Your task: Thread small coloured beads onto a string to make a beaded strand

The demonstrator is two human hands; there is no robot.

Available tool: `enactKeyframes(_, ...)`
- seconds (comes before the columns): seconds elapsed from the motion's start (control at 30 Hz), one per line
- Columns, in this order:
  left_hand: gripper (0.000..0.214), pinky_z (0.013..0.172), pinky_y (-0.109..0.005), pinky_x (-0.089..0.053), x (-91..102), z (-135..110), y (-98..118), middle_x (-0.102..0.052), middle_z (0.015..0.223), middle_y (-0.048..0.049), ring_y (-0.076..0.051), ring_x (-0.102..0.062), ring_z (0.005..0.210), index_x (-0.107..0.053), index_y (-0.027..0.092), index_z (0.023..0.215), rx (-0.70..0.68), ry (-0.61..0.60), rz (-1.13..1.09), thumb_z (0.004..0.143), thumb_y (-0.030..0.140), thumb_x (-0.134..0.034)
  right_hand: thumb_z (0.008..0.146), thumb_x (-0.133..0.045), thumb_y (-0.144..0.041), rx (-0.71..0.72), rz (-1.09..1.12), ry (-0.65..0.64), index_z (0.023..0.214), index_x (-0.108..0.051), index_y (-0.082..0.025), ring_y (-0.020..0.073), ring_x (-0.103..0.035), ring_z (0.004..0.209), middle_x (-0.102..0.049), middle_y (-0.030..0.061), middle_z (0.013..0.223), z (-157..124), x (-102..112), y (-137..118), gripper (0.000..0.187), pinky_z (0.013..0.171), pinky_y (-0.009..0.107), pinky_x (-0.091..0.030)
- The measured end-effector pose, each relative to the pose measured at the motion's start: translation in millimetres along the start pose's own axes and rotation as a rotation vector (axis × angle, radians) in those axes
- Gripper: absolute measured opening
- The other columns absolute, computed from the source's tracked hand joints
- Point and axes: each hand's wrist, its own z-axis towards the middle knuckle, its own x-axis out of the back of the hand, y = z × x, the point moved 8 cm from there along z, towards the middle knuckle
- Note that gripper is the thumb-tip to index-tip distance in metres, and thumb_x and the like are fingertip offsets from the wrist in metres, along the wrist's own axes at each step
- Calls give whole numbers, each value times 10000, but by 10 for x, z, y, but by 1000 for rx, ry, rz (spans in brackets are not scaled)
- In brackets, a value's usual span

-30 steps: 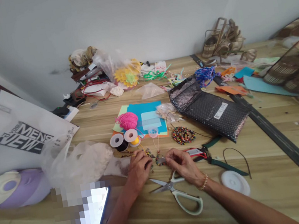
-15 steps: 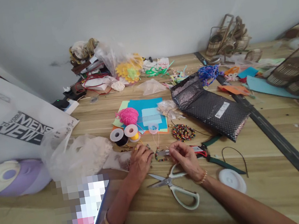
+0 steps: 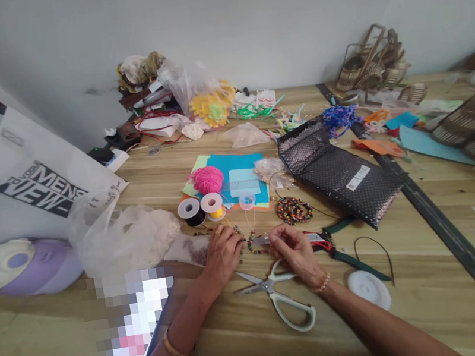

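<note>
My left hand [image 3: 223,252] rests palm down on the table, fingers bent and together. Its fingertips touch a small group of loose beads [image 3: 237,232]; whatever lies under them is hidden. Thumb and forefinger of my right hand [image 3: 293,251] are pinched on a thin pale cord [image 3: 266,234], whose tip sticks out. Between the hands lies a short strand of coloured beads [image 3: 255,250], its cord running up to a small clear spool [image 3: 247,201]. White-handled scissors [image 3: 267,285] lie spread below, near my right hand. Green-handled pliers [image 3: 344,258] are partly behind that hand.
A coil of multicoloured beads [image 3: 294,210] lies beyond my right hand. Black [image 3: 191,212] and yellow [image 3: 212,206] thread spools stand near pink yarn [image 3: 207,180]. A black bubble mailer [image 3: 345,173], white round spool [image 3: 369,289], bead bag [image 3: 189,250] and lit phone [image 3: 141,325] surround the work.
The view has shifted slightly, moving the background a little to the right. Both hands stay almost in place, the right still pinching the cord and the left still at the beads.
</note>
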Motion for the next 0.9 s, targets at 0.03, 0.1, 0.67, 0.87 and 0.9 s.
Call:
enactKeyframes(0.03,117,868,-412,-437,-5,-1,-2,-613,860,-63,-243,-501,947,-702,203,851,1,-6,8,841,155,-596,795,-631,-535,0,2,-3,756,-562,-183,104,-434,468,-509,-29,546,0,-2,1,361,440,222,-356)
enactKeyframes(0.1,108,863,-410,-441,-14,-3,0,-612,854,-60,-242,-504,939,-702,198,849,-5,-15,36,840,159,-602,796,-632,-529,-4,13,-11,756,-561,-183,104,-440,468,-519,-28,551,-1,-9,1,355,444,222,-361)
enactKeyframes(0.67,245,639,-258,-449,-187,-172,-77,-637,583,5,-113,-550,579,-685,138,664,681,-31,-1193,651,371,-761,913,-489,-266,388,-419,-139,765,-570,-174,112,-484,538,-553,5,634,-179,-197,-298,192,505,216,-383)
enactKeyframes(0.87,285,615,-220,-428,-291,-188,2,-630,546,11,-91,-547,568,-684,128,626,798,-31,-1479,529,328,-862,902,-482,-202,514,-403,-122,760,-548,-173,97,-463,500,-529,-6,615,-216,-218,-419,159,475,199,-377)
enactKeyframes(0.9,284,615,-219,-426,-291,-185,1,-631,544,10,-90,-547,568,-686,127,623,797,-32,-1474,531,329,-863,899,-482,-194,521,-402,-121,764,-546,-174,97,-464,500,-528,-7,615,-218,-219,-426,151,476,198,-379)
